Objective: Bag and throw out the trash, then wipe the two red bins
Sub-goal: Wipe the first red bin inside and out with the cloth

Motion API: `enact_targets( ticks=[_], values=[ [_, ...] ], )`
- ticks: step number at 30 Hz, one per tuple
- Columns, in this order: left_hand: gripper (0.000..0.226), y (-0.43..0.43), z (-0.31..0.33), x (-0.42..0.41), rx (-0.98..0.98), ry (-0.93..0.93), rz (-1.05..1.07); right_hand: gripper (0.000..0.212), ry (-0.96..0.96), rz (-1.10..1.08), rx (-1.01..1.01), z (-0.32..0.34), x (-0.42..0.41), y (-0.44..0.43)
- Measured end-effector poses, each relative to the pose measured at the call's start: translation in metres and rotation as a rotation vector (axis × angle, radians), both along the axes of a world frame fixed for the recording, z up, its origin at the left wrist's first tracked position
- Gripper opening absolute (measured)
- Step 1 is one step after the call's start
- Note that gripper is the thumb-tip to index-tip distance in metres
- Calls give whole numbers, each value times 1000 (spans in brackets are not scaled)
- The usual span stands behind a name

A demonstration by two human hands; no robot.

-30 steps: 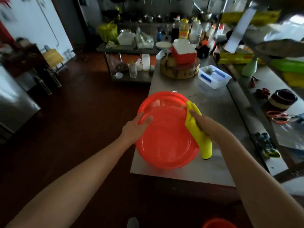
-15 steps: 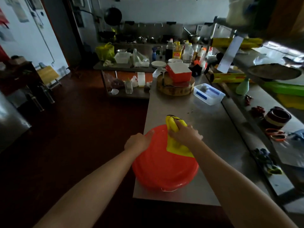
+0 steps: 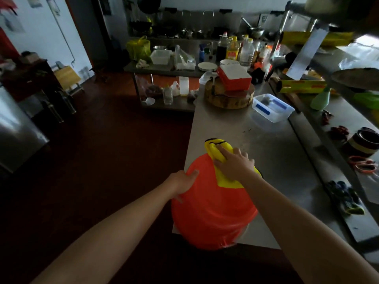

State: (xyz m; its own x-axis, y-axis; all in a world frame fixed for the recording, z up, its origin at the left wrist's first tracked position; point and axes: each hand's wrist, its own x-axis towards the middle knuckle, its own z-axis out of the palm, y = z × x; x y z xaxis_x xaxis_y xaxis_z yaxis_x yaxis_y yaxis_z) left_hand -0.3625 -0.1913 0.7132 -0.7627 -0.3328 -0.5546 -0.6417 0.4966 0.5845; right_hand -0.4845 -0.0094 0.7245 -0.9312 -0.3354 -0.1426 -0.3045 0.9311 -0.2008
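Wiping hand: the right hand [image 3: 233, 165] is lying flat with its fingers stretched out, grasping nothing and pressing a folded yellow cloth with black trim [image 3: 215, 147] onto the top of a round red plastic bin [image 3: 213, 212].
Cloth: it is draping over the bin's far upper edge. One end is poking out just beyond the bin and the other is spreading out from under the palm on the bin's top.
Steadying hand: the left hand [image 3: 181, 184] is clasping the bin's upper left side, with the thumb lying over the top and the fingers curling down the wall.
Bin: it is resting with its outer surface facing up and its opening out of view. Its near side is hanging past the near edge of the grey stainless-steel counter [image 3: 266, 150] under it.
Beyond the bin: a clear rectangular plastic tub with blue strips [image 3: 270, 108] is sitting well beyond it and to the right. Farther beyond the bin, a thick round wooden chopping block [image 3: 229, 100] is carrying a red box with a white top [image 3: 234, 78].
Far right of the bin: a pale green plastic spray bottle [image 3: 321, 99] is standing upright.
Left of the bin: a dark red-brown floor [image 3: 112, 160] is stretching away.
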Motion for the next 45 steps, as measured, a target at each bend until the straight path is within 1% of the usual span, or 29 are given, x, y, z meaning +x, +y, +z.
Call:
enact_targets(
  ticks=[2,3,4,7,11,13,18,21,27,31,34,36,39,42,45],
  values=[
    [72,12,-16,10,-134,-77,-73,67,7,88,84,-18,12,-4],
    [67,17,-25,16,-225,-72,-82,66,28,116,110,-27,18,-4],
    [65,20,-33,21,-276,-36,-79,65,58,125,113,-34,24,-3],
    [67,23,-44,34,-278,99,-61,63,121,142,77,-41,30,3],
    [57,24,-57,41,-513,247,-156,63,159,176,71,-42,39,12],
    [59,24,-62,42,-570,293,-160,62,166,178,73,-42,49,15],
    [71,23,-68,34,-525,301,-82,61,151,177,85,-42,67,32],
    [75,22,-67,22,-509,288,-71,62,139,171,100,-44,68,45],
    [61,25,-64,-20,-493,300,-77,63,99,88,76,-48,34,41],
    [56,33,-53,-36,-531,402,-111,62,119,65,36,-51,7,33],
    [67,40,-49,-19,-568,485,-198,65,108,17,49,-50,-6,34],
    [83,43,-54,7,-651,533,-355,67,101,-17,67,-50,-7,32],
    [104,40,-71,36,-672,474,-585,63,100,-43,91,-45,-1,23],
    [111,37,-82,39,-683,467,-634,62,68,-29,70,-43,14,13],
    [110,40,-85,42,-648,468,-587,62,72,20,56,-47,37,0]
  ],
)
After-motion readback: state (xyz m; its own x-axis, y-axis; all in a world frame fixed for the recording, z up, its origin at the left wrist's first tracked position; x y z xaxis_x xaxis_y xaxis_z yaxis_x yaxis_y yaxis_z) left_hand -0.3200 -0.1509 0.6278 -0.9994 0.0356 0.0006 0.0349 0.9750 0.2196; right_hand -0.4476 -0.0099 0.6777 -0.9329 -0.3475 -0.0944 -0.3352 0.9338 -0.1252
